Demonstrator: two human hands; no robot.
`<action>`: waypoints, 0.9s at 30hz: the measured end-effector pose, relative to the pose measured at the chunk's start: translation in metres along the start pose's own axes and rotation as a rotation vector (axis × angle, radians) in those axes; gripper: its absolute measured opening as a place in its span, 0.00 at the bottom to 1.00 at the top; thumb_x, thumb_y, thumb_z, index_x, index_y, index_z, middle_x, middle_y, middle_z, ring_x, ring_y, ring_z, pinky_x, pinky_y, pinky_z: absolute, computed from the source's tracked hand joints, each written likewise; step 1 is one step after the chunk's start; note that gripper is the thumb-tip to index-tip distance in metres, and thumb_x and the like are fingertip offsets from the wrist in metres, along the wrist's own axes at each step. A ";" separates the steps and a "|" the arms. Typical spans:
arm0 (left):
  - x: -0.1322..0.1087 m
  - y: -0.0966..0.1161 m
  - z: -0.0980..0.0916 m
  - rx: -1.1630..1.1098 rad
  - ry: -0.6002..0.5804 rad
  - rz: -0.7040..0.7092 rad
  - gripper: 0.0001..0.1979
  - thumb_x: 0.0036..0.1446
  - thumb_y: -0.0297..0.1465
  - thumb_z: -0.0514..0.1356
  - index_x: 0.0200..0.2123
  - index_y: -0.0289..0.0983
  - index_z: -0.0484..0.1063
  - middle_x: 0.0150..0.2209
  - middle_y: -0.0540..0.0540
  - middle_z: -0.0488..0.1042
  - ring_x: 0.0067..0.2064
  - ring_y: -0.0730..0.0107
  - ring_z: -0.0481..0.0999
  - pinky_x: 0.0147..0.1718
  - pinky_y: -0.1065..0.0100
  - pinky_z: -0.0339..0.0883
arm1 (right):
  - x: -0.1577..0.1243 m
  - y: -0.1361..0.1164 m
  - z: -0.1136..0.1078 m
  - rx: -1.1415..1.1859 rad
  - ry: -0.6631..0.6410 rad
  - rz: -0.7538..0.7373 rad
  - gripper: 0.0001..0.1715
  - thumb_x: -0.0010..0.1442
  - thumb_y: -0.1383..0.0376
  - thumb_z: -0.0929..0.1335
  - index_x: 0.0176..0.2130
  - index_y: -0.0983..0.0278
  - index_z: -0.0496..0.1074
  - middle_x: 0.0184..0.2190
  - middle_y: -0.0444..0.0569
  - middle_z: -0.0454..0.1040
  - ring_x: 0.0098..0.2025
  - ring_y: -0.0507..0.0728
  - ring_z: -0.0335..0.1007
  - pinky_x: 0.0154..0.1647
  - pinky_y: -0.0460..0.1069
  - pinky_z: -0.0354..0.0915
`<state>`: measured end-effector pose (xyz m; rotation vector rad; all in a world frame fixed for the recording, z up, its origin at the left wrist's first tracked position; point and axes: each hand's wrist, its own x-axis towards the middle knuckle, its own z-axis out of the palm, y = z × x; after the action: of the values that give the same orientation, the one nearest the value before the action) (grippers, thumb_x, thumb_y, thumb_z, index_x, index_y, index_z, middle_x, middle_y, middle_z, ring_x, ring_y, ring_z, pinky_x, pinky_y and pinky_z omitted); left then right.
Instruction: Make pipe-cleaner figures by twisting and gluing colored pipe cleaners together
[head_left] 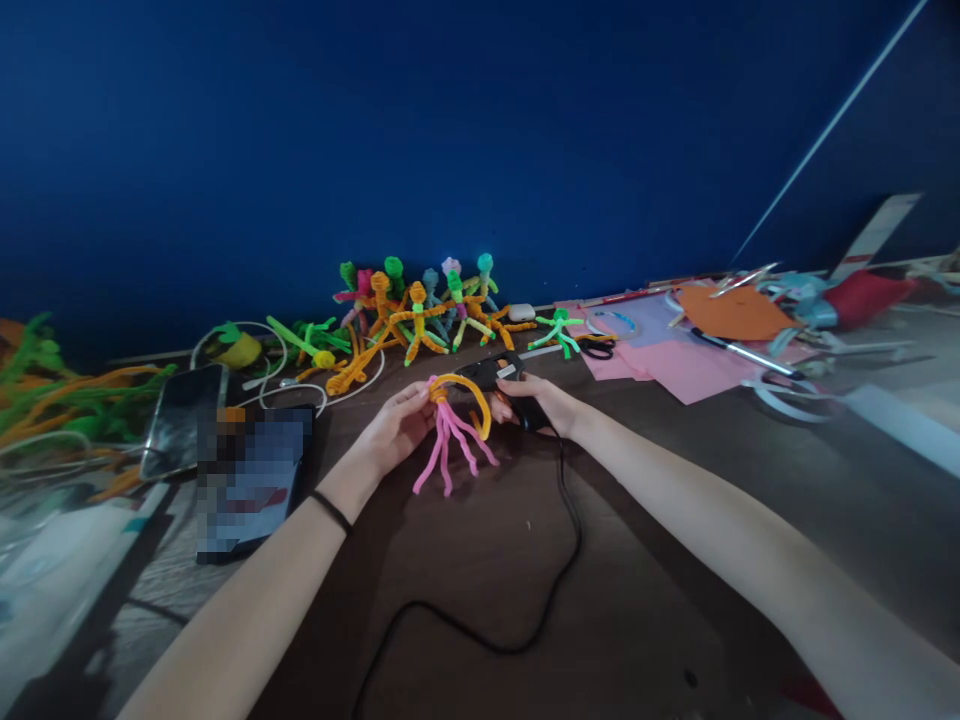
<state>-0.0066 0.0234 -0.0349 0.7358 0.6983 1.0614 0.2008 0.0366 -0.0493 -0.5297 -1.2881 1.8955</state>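
My left hand (397, 425) is closed on a bundle of pink pipe cleaners (450, 445) whose ends hang down over the dark table. An orange pipe cleaner (469, 392) is wound round the top of the bundle and arches to the right. My right hand (536, 400) pinches the far end of that orange arc and lies against a black glue gun (499, 372) resting on the table. The gun's black cord (525, 620) trails toward me.
A row of pipe-cleaner figures (420, 310) stands against the blue wall. Loose green and orange pipe cleaners (67, 395), a phone (180, 420) and white cables lie left. Pink paper (660, 360), orange paper (731, 312), scissors (600, 349) and scraps lie right.
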 end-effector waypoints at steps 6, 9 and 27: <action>0.002 -0.001 -0.003 -0.024 -0.015 0.011 0.05 0.48 0.19 0.59 0.25 0.32 0.70 0.25 0.48 0.75 0.25 0.77 0.73 0.29 0.75 0.68 | 0.000 0.000 0.000 0.082 0.096 0.059 0.08 0.53 0.64 0.67 0.30 0.67 0.64 0.20 0.45 0.70 0.26 0.50 0.68 0.34 0.47 0.66; 0.003 -0.002 -0.005 -0.020 -0.023 0.018 0.04 0.48 0.19 0.59 0.25 0.32 0.70 0.25 0.48 0.75 0.25 0.77 0.73 0.30 0.75 0.67 | 0.001 0.001 0.000 0.118 0.142 0.072 0.07 0.54 0.65 0.66 0.33 0.67 0.65 0.24 0.46 0.72 0.29 0.52 0.70 0.36 0.49 0.67; 0.002 -0.001 -0.005 -0.034 0.035 0.007 0.04 0.49 0.19 0.59 0.25 0.32 0.70 0.25 0.48 0.75 0.26 0.77 0.73 0.29 0.75 0.67 | 0.003 -0.008 0.001 -1.232 0.737 0.228 0.33 0.46 0.38 0.62 0.14 0.63 0.58 0.22 0.58 0.70 0.39 0.68 0.69 0.40 0.58 0.60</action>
<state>-0.0090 0.0257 -0.0389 0.6928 0.7062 1.0925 0.2008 0.0401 -0.0411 -1.8256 -1.7460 0.6527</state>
